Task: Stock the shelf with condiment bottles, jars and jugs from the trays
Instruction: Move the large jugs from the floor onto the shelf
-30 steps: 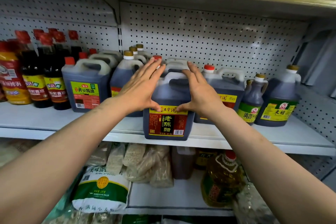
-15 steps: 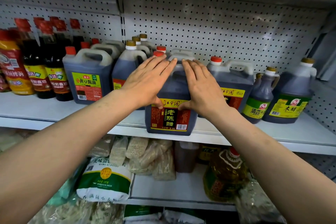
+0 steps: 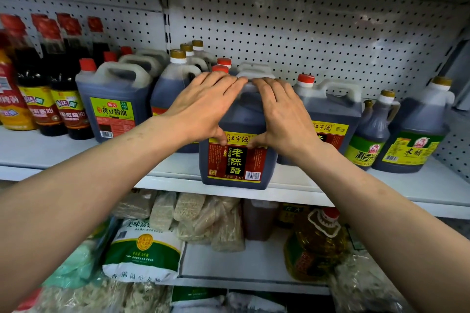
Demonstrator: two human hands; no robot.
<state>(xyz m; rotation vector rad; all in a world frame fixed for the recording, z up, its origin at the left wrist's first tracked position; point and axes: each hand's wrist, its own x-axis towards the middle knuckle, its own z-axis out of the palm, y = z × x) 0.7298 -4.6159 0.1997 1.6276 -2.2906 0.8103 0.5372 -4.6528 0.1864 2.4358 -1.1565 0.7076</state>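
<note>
While both flat, spread grips press its face, the vinegar jug [image 3: 237,160] overhangs the shelf [image 3: 381,193] lip.

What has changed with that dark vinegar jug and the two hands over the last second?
Both hands, left hand and right hand, slid up the vinegar jug; their fingertips now reach its top handle, thumbs still on the label. The jug looks pushed slightly back on the shelf. Neighbouring jugs and bottles stayed put.

free: bare shelf [image 3: 432,185] front right | blocked: jugs [image 3: 114,107] left, pegboard [image 3: 318,33] behind
</note>
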